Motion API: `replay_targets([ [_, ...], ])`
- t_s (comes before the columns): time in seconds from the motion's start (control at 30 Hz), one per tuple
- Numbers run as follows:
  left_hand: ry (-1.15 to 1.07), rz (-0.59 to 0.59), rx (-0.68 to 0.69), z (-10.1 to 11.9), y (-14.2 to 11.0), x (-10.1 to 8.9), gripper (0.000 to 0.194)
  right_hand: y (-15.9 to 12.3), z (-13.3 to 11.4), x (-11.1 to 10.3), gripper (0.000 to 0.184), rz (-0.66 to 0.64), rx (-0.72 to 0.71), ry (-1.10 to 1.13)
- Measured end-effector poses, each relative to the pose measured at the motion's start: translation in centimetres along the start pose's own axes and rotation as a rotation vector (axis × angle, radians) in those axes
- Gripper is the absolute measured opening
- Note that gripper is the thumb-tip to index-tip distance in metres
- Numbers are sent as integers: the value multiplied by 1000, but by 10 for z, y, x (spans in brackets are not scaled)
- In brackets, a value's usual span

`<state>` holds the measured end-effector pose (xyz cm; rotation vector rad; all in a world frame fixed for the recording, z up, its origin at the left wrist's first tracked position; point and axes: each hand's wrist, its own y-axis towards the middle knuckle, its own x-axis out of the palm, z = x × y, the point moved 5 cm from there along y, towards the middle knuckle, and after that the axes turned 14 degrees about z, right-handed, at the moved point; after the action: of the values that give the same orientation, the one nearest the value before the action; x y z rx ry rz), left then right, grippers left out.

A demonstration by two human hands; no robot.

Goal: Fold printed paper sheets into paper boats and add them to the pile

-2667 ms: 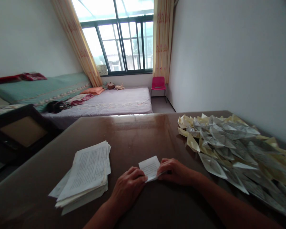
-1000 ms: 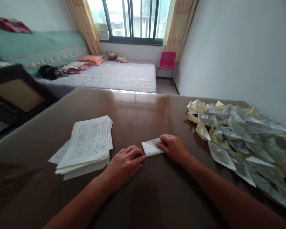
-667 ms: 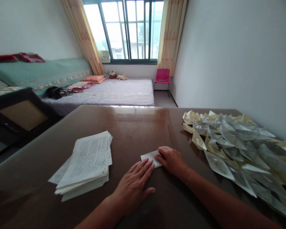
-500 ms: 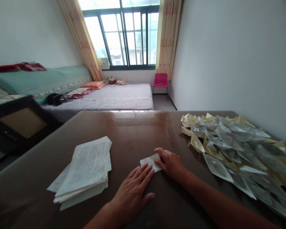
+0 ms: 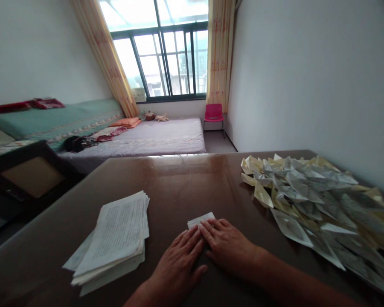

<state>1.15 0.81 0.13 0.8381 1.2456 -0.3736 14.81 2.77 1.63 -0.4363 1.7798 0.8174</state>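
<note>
A small folded sheet of printed paper (image 5: 199, 219) lies flat on the brown table (image 5: 173, 183) in front of me. My left hand (image 5: 179, 262) rests palm down with fingers stretched out, its fingertips on the paper's near left edge. From the right, my right hand (image 5: 227, 241) lies flat, its fingers stretched over the near right part of the paper and touching my left fingertips. Much of the folded paper is hidden under the fingers of both hands.
To the left lies a stack of printed sheets (image 5: 115, 238). A heap of folded paper boats (image 5: 304, 187) covers the table's right side. Beyond the table are a bed (image 5: 166, 136), a pink chair (image 5: 213, 113) and a dark cabinet (image 5: 28, 170).
My right hand has moved from gripping the paper's right edge to lying flat on it beside my left fingertips. The left hand stays almost in place. The view has tilted slightly up.
</note>
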Motion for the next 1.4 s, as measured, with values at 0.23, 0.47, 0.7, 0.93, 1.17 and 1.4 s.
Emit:
replay_targets([
  [0.23,80,41,47,-2,-2,-1,65,-12,-2,3,78,-156,79,-64],
  [0.47,170,69,83,-7,-5,-6,57,-13,1,2,63,-127,163,-232],
  [0.7,210,183,76,-10,-3,-17,33,-3,-1,-11,30,-58,107,-293],
  [0.93,200,310,35,-8,0,-21,24,3,-2,-15,17,-63,87,-334],
  [1.17,142,403,25,-9,4,-18,20,10,8,-14,9,67,115,-303],
  [1.4,109,431,35,-11,11,-14,21,12,11,-4,11,77,23,-213],
])
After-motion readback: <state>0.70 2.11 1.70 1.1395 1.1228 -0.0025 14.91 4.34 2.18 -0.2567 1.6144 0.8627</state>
